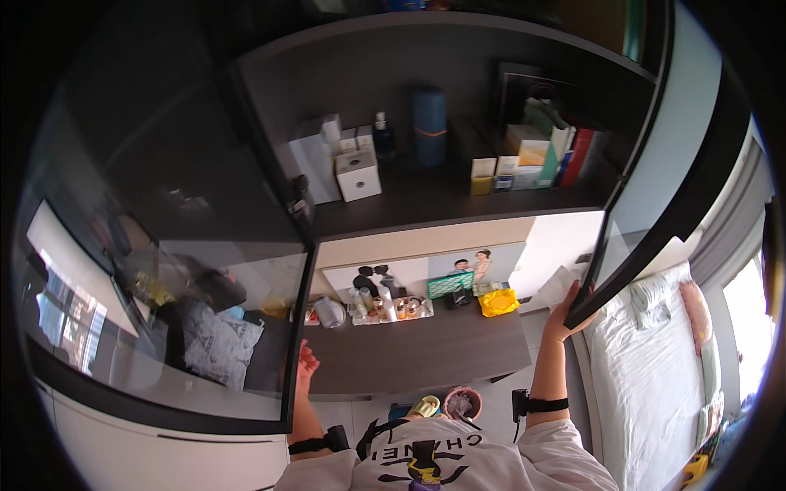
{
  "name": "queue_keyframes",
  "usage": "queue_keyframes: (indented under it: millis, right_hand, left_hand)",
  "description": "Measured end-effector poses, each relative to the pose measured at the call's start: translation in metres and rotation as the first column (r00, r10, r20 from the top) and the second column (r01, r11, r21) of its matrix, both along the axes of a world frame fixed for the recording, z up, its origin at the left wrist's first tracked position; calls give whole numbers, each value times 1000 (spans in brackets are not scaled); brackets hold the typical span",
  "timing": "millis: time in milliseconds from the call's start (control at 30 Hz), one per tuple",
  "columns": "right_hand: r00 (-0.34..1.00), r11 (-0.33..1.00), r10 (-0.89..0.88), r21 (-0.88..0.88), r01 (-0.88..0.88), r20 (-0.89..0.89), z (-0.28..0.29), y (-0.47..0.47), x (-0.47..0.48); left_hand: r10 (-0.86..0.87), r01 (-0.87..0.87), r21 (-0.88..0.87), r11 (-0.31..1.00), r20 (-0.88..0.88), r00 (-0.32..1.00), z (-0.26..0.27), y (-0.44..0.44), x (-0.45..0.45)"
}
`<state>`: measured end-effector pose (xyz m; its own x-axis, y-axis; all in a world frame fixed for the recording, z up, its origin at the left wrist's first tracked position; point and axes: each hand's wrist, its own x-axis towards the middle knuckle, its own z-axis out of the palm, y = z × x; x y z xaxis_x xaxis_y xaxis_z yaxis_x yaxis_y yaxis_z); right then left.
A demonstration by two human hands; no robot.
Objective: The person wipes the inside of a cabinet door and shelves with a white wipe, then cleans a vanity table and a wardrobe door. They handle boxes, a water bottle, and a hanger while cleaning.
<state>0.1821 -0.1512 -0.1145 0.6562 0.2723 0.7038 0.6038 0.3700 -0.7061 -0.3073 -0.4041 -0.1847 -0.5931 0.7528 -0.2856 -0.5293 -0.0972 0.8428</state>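
A wall cabinet with two dark-framed glass doors stands open before me. My right hand (566,314) grips the lower corner of the right glass door (638,258), thumb on the inner side. Beside the lower free edge of the left glass door (299,344) is my left hand (307,363), its fingers loosely bent and apart. The door frame hides part of this hand, so contact is unclear. On the cabinet shelf (430,205) stand white boxes (358,177), a dark pump bottle (383,138), a blue cylinder (430,126), small cartons (491,175) and upright books (575,156).
Below is a dark desk (417,350) with a tray of cosmetic bottles (393,310), a green basket (451,284), a yellow pack (498,302) and photo panels (473,261). A pink bin (463,403) stands on the floor. A bed (651,368) lies to the right.
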Motion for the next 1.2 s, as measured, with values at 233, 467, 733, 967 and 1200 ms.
queue_keyframes:
  millis: [233,467,733,967,1200]
  right_hand:
    - [965,955,256,139,-261,58,-4,1,-42]
    - [910,911,412,-35,-411,43,9,5,-54]
    - [671,616,732,-308,-725,-117,27,-6,-35]
    - [570,548,725,-179,-817,-387,25,-14,-33]
    - [602,555,665,-247,-794,-442,28,-27,-23]
  left_hand:
    - [-36,264,631,729,-350,936,90,-64,-2]
    - [-241,476,440,761,-491,837,125,-54,26]
    - [-745,769,624,137,-447,496,129,13,39]
    - [-687,867,398,301,-540,486,143,68,91]
    - [-655,885,210,416,-606,452,148,144,150]
